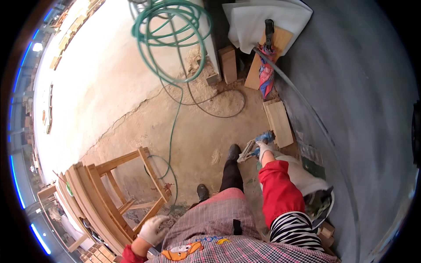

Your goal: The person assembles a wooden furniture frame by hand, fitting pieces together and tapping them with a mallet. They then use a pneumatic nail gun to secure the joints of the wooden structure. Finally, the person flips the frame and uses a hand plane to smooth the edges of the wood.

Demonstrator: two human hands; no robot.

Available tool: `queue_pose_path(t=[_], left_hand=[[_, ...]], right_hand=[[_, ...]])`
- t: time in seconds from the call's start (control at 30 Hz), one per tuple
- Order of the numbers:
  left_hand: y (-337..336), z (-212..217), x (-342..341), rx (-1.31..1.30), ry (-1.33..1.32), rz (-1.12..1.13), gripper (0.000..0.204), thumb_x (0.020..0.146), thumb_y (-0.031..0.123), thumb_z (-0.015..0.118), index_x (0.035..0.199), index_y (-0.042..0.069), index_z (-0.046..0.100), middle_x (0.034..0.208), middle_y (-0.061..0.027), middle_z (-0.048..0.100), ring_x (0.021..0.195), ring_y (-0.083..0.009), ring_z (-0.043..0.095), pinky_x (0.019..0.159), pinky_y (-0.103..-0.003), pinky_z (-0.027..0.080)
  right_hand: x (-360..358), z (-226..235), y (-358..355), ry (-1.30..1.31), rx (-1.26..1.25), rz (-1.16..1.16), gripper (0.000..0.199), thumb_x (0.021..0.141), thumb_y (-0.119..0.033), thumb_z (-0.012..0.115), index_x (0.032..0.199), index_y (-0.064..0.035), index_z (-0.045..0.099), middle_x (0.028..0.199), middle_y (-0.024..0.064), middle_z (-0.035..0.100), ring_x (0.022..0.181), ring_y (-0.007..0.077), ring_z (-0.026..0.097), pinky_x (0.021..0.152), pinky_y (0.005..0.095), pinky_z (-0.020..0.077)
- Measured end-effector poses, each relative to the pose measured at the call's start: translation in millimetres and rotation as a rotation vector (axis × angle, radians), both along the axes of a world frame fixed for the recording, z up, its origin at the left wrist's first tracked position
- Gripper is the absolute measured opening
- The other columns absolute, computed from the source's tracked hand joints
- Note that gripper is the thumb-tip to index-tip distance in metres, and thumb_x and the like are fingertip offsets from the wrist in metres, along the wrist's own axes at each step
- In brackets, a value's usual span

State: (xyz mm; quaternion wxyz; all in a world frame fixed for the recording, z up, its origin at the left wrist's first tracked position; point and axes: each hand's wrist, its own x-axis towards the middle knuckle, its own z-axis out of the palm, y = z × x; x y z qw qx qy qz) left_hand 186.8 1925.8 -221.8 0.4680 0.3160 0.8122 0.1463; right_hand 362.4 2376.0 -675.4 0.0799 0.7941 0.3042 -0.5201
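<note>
My right hand (265, 149), in a white glove and red sleeve, reaches down beside the wall. Its fingers are closed on a blue-and-pale framed tool (248, 150), whose exact kind I cannot make out. A blue part (265, 136) shows just beyond the hand, by some light boards (279, 122). On the left, my gloved left hand (152, 230) hangs low beside my checked apron (210, 219). Its fingers are loosely apart, and I see nothing held in them. Nearest to it is a wooden frame with legs (153, 175).
A green hose (173, 81) hangs in coils and trails over the floor. A folded umbrella (266, 72) leans on boards by the grey wall (351, 87). A pale sack (302, 174) stands right of my legs. Wooden planks (98, 206) are stacked at left.
</note>
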Motion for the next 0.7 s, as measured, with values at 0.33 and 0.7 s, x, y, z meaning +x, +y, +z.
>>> queue_pose_path(t=[0.33, 0.7], left_hand=[[89.1, -38.9, -0.7, -0.309, -0.24, 0.468, 0.037, 0.087, 0.008, 0.064, 0.123, 0.003, 0.056, 0.106, -0.0116, 0.063, 0.097, -0.0213, 0.062, 0.083, -0.03, 0.05], [124.3, -92.2, -11.6, -0.496, -0.46, 0.925, 0.041, 0.09, -0.001, 0.059, 0.131, -0.001, 0.05, 0.122, -0.01, 0.059, 0.114, -0.0175, 0.055, 0.097, -0.03, 0.044]], right_hand=[[-114.9, -30.3, 224.9, -0.151, 0.485, 0.58, 0.054, 0.07, -0.032, 0.077, 0.112, -0.0031, 0.063, 0.11, 0.016, 0.067, 0.095, 0.0294, 0.066, 0.081, 0.0373, 0.0509], [-175.4, -159.5, 380.7, -0.404, 0.698, 0.815, 0.046, 0.078, -0.035, 0.067, 0.114, -0.0059, 0.062, 0.113, 0.018, 0.065, 0.102, 0.0323, 0.064, 0.087, 0.0405, 0.0498]])
